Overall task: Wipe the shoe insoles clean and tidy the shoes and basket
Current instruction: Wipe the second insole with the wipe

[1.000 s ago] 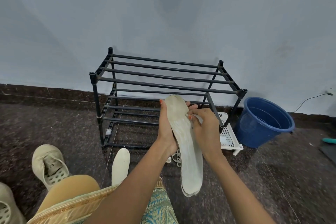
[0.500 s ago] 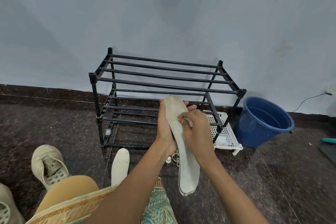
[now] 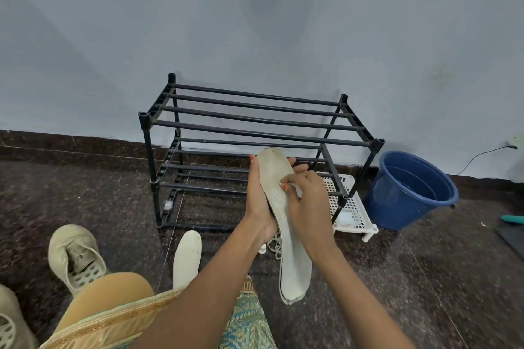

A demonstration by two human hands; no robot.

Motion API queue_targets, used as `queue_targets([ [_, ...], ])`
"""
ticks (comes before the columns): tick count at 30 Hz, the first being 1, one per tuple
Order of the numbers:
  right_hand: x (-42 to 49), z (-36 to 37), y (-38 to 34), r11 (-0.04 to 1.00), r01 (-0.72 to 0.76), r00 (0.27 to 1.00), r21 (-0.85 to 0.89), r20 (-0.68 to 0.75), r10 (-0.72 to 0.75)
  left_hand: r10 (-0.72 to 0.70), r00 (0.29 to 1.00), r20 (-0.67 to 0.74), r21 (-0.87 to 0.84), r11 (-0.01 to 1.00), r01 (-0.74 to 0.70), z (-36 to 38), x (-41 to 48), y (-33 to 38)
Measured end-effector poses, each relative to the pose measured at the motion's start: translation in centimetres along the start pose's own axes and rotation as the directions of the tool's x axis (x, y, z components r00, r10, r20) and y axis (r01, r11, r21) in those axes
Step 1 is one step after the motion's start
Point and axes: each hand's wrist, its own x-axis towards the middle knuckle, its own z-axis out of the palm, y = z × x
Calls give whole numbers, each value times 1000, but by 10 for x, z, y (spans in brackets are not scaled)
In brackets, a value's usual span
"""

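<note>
My left hand (image 3: 259, 201) grips a long, dirty off-white insole (image 3: 295, 269) from behind, toe end up, in front of the rack. My right hand (image 3: 307, 201) pinches a small white wipe (image 3: 295, 188) and presses it on the insole's upper half. A second insole (image 3: 187, 256) lies flat on the floor by my knee. One beige shoe (image 3: 75, 256) sits on the floor at left, and another (image 3: 11, 323) is cut off at the bottom left corner. The white plastic basket (image 3: 355, 207) stands on the floor behind my right hand.
A black two-tier shoe rack (image 3: 255, 133) stands against the pale blue wall. A blue bucket (image 3: 408, 190) sits to its right, with a cable (image 3: 482, 154) on the wall behind. White laces (image 3: 273, 245) lie on the dark speckled floor. A teal handle (image 3: 513, 219) shows at the right edge.
My right hand slid with the wipe from the insole's right edge across to its middle and slightly down. The left hand keeps its hold on the insole.
</note>
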Motion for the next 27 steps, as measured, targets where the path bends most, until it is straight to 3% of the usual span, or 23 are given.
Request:
queue_targets([
  [9,-9,2,-14,995,11,998,99,63,-17,25,999,-26,16,1000,-24,-1,2,0],
  [18,2,4,-2,998,60,997,18,-60,-58,3,1000,8,-40,999,-2,1,0,0],
  [27,-9,5,-18,986,-25,999,166,39,18,12,1000,-28,-12,1000,-13,0,2,0],
])
